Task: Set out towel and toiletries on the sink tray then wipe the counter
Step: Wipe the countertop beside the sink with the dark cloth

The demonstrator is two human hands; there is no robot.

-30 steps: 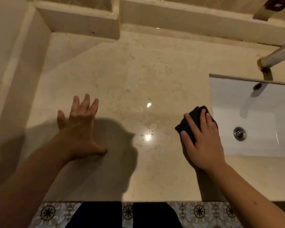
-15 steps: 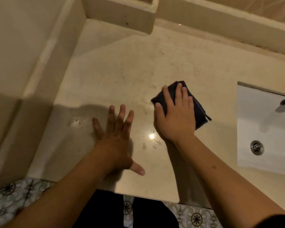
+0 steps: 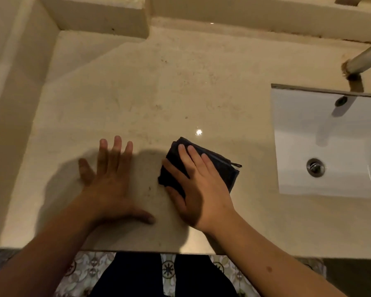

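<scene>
A folded dark cloth (image 3: 221,166) lies flat on the beige stone counter (image 3: 159,93), near its front middle. My right hand (image 3: 199,189) presses down on the cloth with the fingers spread over its top. My left hand (image 3: 111,183) rests palm down on the bare counter just to the left, fingers apart, holding nothing. No towel, toiletries or tray are in view.
A white rectangular sink basin (image 3: 330,146) with a metal drain (image 3: 315,167) is set into the counter at the right. A metal faucet spout (image 3: 364,58) reaches over it. A raised ledge (image 3: 103,16) runs along the back, a wall on the left. Patterned floor tiles (image 3: 86,269) show below the counter edge.
My right hand slid the cloth from beside the sink leftward and away across the counter, then back toward the front. My left hand stayed flat on the counter.
</scene>
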